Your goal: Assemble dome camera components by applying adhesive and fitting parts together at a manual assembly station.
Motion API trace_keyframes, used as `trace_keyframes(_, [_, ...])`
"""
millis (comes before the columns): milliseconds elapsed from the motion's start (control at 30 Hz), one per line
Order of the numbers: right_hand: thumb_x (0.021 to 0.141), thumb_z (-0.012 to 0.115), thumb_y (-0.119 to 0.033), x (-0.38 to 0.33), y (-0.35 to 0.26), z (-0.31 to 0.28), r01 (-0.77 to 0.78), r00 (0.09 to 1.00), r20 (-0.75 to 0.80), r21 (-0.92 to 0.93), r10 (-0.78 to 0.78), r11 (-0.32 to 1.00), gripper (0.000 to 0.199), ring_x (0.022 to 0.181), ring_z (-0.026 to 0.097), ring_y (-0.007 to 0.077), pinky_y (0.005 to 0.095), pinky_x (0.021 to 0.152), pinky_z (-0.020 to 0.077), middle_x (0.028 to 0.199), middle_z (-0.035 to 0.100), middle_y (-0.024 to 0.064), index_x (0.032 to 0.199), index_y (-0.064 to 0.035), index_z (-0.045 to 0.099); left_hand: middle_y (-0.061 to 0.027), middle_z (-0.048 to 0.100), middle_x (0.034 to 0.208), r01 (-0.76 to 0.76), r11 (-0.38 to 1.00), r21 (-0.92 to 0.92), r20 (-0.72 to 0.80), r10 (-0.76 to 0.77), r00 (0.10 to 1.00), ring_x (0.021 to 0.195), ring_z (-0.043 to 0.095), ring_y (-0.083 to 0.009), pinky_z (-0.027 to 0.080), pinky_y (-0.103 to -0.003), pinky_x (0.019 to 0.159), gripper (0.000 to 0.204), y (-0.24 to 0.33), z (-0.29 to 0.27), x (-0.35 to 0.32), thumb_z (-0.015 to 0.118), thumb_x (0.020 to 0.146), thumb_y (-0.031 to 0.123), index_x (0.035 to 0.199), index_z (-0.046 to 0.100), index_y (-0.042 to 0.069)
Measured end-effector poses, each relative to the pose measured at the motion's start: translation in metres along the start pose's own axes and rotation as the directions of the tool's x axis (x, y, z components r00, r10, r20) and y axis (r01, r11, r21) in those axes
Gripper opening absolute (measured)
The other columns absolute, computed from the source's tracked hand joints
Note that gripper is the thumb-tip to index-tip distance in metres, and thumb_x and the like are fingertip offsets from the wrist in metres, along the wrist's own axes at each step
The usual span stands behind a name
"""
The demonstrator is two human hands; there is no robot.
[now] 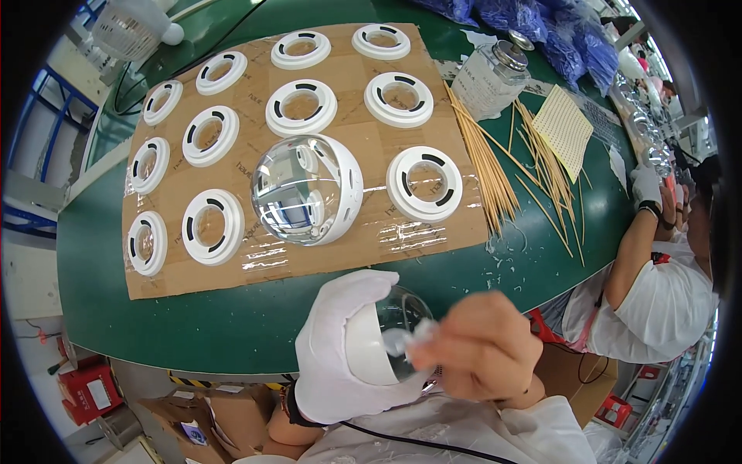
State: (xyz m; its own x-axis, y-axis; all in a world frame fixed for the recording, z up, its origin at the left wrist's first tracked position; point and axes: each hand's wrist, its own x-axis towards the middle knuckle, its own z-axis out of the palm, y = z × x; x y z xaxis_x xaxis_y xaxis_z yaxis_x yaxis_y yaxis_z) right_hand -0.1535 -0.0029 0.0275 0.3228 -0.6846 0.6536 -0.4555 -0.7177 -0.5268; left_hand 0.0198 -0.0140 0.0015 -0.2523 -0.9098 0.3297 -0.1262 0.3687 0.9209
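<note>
My left hand (328, 356), in a white glove, is wrapped round a white housing with a clear dome (407, 307), close to the table's front edge. My bare right hand (487, 344) is blurred by motion. Its fingers pinch a small white wad (400, 341) against the dome; whether this is tissue or cotton I cannot tell. Beyond my hands, a similar dome camera (297, 189) with a shiny dome and white body lies on a cardboard sheet (185, 284). Around it sit several white rings (396, 188) with black arc-shaped pads.
Thin wooden sticks (485, 166) lie in a loose bundle right of the cardboard. Behind them stand a clear jar (483, 81) with a metal pump top, a yellow dotted sheet (563, 127) and blue plastic bags (533, 31). A co-worker (649, 286) sits at the right.
</note>
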Motion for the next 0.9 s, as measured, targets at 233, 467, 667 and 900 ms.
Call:
trace_keyframes(233, [0.054, 0.072, 0.003, 0.006, -0.001, 0.008, 0.039, 0.995, -0.088, -0.007, -0.040, 0.999, 0.028, 0.060, 0.054, 0.0165, 0.0250, 0.049, 0.0444, 0.081, 0.059, 0.0064, 0.080, -0.0041, 0.072, -0.0189, 0.057, 0.114, 0.012, 1.000, 0.006, -0.021, -0.012, 1.000, 0.101, 0.058, -0.0280, 0.046, -0.035, 0.087, 0.071, -0.001, 0.003, -0.003, 0.083, 0.055, 0.016, 0.116, 0.049, 0.002])
trace_keyframes(467, [0.057, 0.065, 0.002, -0.004, -0.013, 0.012, 0.120, 0.989, -0.085, -0.001, -0.120, 0.993, 0.028, 0.062, 0.055, 0.0188, 0.0286, 0.054, 0.0486, 0.081, 0.060, 0.0064, 0.083, -0.0048, 0.072, -0.0192, 0.057, 0.114, 0.015, 0.993, -0.118, -0.012, -0.017, 1.000, 0.102, 0.058, -0.0272, 0.046, -0.035, 0.088, 0.074, -0.006, 0.001, -0.005, 0.083, 0.053, 0.015, 0.117, 0.048, 0.003])
trace_keyframes(667, [0.057, 0.062, 0.002, -0.007, -0.006, 0.014, 0.113, 0.984, -0.142, 0.021, -0.109, 0.993, 0.026, 0.060, 0.056, 0.0187, 0.0269, 0.048, 0.0469, 0.079, 0.060, 0.0080, 0.081, -0.0033, 0.072, -0.0192, 0.056, 0.114, 0.029, 0.998, -0.059, -0.023, -0.030, 0.999, 0.102, 0.057, -0.0273, 0.046, -0.035, 0.088, 0.074, -0.002, 0.003, -0.005, 0.084, 0.053, 0.016, 0.117, 0.048, 0.003])
trace_keyframes(900, [0.056, 0.063, -0.002, 0.001, 0.004, 0.012, 0.086, 0.990, -0.108, -0.018, -0.087, 0.996, 0.028, 0.063, 0.057, 0.0178, 0.0268, 0.051, 0.0481, 0.080, 0.061, 0.0073, 0.082, -0.0036, 0.073, -0.0198, 0.056, 0.114, 0.010, 1.000, -0.014, -0.050, -0.011, 0.999, 0.102, 0.057, -0.0272, 0.046, -0.035, 0.088, 0.074, -0.001, 0.004, -0.004, 0.085, 0.055, 0.017, 0.117, 0.048, 0.002])
